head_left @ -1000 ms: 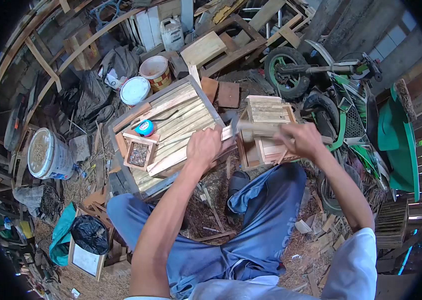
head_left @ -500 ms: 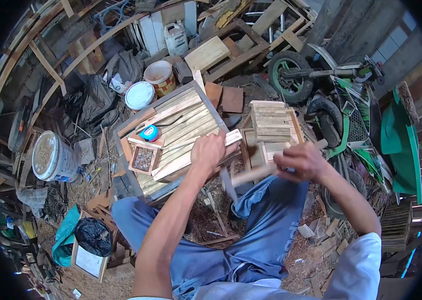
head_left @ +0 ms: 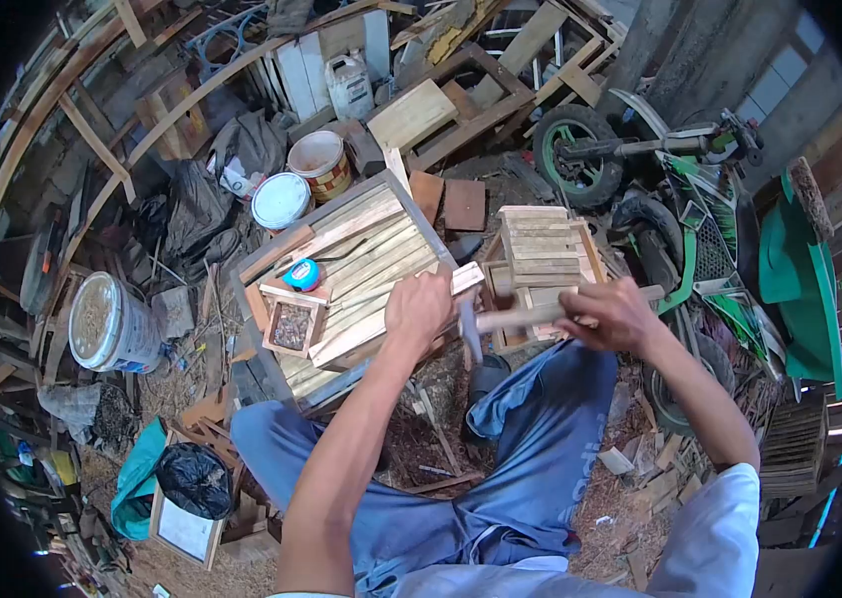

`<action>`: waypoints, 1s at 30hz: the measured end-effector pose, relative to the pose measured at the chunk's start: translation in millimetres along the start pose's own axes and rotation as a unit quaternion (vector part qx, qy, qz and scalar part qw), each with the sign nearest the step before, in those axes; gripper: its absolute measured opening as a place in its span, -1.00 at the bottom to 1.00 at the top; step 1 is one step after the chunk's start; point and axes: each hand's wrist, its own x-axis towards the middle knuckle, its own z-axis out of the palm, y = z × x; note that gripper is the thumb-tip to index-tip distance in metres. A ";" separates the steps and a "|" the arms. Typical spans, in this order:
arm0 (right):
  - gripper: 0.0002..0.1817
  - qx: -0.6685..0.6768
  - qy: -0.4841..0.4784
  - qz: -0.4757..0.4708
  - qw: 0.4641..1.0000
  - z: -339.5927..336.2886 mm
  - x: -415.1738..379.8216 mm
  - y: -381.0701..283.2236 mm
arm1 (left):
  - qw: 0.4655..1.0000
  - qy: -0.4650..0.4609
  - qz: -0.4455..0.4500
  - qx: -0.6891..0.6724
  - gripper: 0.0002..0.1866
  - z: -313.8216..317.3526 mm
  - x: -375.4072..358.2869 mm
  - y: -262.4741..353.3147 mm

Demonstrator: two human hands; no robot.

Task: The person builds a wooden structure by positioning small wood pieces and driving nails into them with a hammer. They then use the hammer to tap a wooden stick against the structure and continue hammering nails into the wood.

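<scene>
My right hand (head_left: 608, 311) is closed round the wooden handle of a hammer (head_left: 523, 318). The hammer's metal head sits just right of the near end of the wooden pieces. My left hand (head_left: 419, 307) wraps over a pale wooden strip (head_left: 466, 278) and presses it down on the slatted work surface (head_left: 396, 202); its fingertips are partly hidden. Left of that hand, a small wooden box (head_left: 293, 327) holds what look like nails. A blue tape measure (head_left: 301, 274) rests just behind the box.
Beyond the hammer stands a stack of slatted wooden boxes (head_left: 541, 244). A motorbike (head_left: 680, 229) and a green wheelbarrow (head_left: 805, 289) are on the right. Buckets (head_left: 281, 201) stand behind the work surface, and a larger white bucket (head_left: 117, 324) is at left. Wood scraps litter the floor.
The hammer head, blurred before, has moved up and slightly right, close to the strip's end. My left hand keeps its hold on the wood. The view has shifted slightly.
</scene>
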 end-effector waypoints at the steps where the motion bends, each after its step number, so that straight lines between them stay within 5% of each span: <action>1: -0.75 0.003 0.001 0.016 1.000 2.6 -1.3 -3.4 | 1.000 -0.003 -0.004 0.000 -0.46 -0.8 0.2 0.1; 7: -0.71 0.013 0.018 0.127 0.992 9.8 2.4 -17.8 | 1.000 -0.001 -0.006 -0.011 -0.45 -8.9 3.5 0.8; 9: -0.63 0.155 0.010 0.245 0.957 0.5 5.3 -51.2 | 1.000 0.008 -0.009 -0.016 -0.45 -5.8 -0.3 0.6; 12: -0.52 0.411 0.017 0.446 0.795 10.3 3.4 -93.7 | 1.000 0.015 -0.003 -0.005 -0.44 -0.6 -0.7 0.9; 13: -0.52 0.503 0.037 0.463 0.729 22.6 -0.6 -108.3 | 1.000 0.013 -0.004 -0.003 -0.44 0.3 0.3 -0.5; 15: -0.56 0.680 0.101 0.518 0.509 45.7 7.8 -137.0 | 1.000 0.012 0.000 -0.002 -0.44 0.9 2.4 -0.8; 17: -0.58 0.707 0.210 0.529 0.420 71.4 22.6 -165.7 | 1.000 0.014 0.003 -0.003 -0.44 2.7 2.1 -3.5; 19: -0.60 0.692 0.264 0.536 0.405 88.8 39.0 -185.0 | 1.000 0.011 0.001 -0.007 -0.44 0.6 1.1 -2.5; 21: -0.61 0.666 0.183 0.545 0.475 104.3 46.0 -185.6 | 1.000 0.008 0.003 -0.015 -0.44 -0.5 -0.1 -1.2; 26: -0.58 0.654 0.321 0.542 0.420 103.2 60.5 -196.6 | 1.000 0.007 0.007 -0.003 -0.43 -1.8 0.5 -1.4; 29: -0.56 0.686 0.143 0.527 0.481 111.8 55.1 -189.4 | 1.000 0.005 0.012 -0.008 -0.43 5.2 1.1 -4.5; 30: -0.56 0.678 0.193 0.533 0.469 111.7 58.2 -193.5 | 1.000 0.005 0.015 -0.010 -0.43 3.4 1.6 -5.6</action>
